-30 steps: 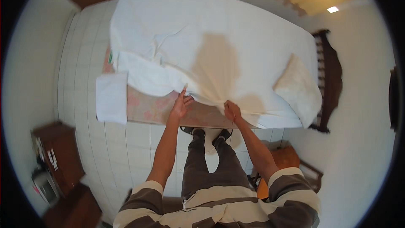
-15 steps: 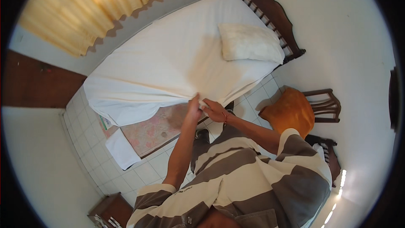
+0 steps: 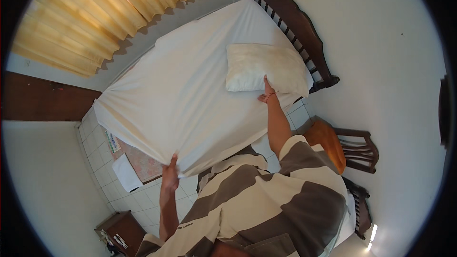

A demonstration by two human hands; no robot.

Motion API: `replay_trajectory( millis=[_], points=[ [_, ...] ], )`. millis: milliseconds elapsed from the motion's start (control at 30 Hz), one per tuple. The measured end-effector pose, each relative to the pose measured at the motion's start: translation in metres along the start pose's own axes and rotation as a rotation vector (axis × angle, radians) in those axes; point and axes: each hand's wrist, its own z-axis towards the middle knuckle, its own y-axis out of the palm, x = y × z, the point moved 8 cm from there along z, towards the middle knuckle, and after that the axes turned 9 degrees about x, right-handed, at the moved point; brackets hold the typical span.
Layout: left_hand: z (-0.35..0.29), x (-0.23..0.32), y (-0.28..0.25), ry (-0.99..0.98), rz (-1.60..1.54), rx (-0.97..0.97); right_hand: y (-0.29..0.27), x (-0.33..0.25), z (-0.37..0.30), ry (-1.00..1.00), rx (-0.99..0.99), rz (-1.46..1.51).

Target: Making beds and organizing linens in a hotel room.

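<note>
A white bed sheet covers the mattress and hangs over its near side. My left hand is closed on the sheet's near edge, pulling it taut toward me. Creases fan out from that grip across the bed. Farther up, my right hand reaches to the near edge of a cream pillow. Its fingers are spread, one lying against the pillow and others low beside it over the sheet. The pillow rests near the dark wooden headboard.
A pink patterned mattress or base shows below the sheet, with a folded white cloth on its corner. At right stands a wooden chair with an orange cloth. A brown cabinet is at lower left; yellow curtains hang beyond the bed.
My hands were together at the bed's near edge, both on the sheet. Now the left has drawn sheet toward me and leftward, while the right has let go and moved up to the pillow.
</note>
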Motion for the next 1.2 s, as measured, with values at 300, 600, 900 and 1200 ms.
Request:
replay_trajectory(
  millis=[300, 600, 900, 1200],
  points=[
    [-0.124, 0.135, 0.054, 0.289, 0.045, 0.164, 0.019, -0.186, -0.010, -0.929, 0.074, 0.076],
    [-0.194, 0.240, 0.069, 0.904, -0.072, 0.338, -0.122, -0.333, -0.118, -0.798, -0.008, 0.590],
    [-0.062, 0.138, 0.359, 0.375, 1.418, -0.416, -0.211, -0.214, -0.018, -0.466, -0.004, 0.882],
    [0.050, -0.116, 0.408, 0.647, 1.920, -1.229, -0.237, -0.176, -0.025, -0.540, -0.056, 0.479]
  ],
)
